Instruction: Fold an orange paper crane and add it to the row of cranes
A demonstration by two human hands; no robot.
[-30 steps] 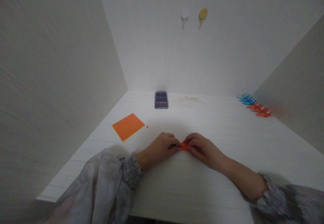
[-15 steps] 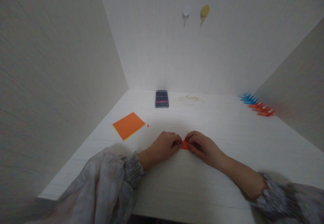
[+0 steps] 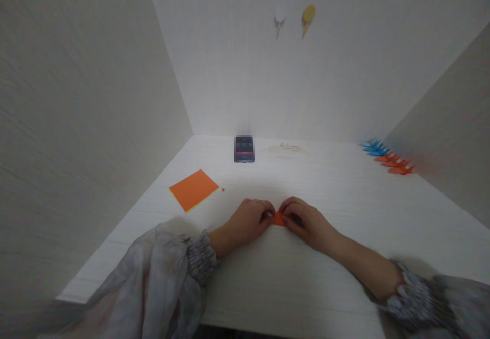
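Observation:
Between my two hands, low over the white tabletop, is a small folded piece of orange paper. My left hand, with a ring on one finger, pinches its left side. On the right side, my right hand grips the same paper with thumb and fingertips. The fingers cover much of it, so the exact fold cannot be made out. To the left lies a stack of orange square paper sheets with a yellow edge showing beneath. A tiny orange scrap rests beside its right corner.
A dark phone-like device, blurred, stands near the back wall. Several folded paper figures, blue ones and orange ones, line the right side. A white hook and a yellow hook are on the back wall.
Both hands stay at nearly the same place with the folded orange paper between them. The whole view has shifted very slightly.

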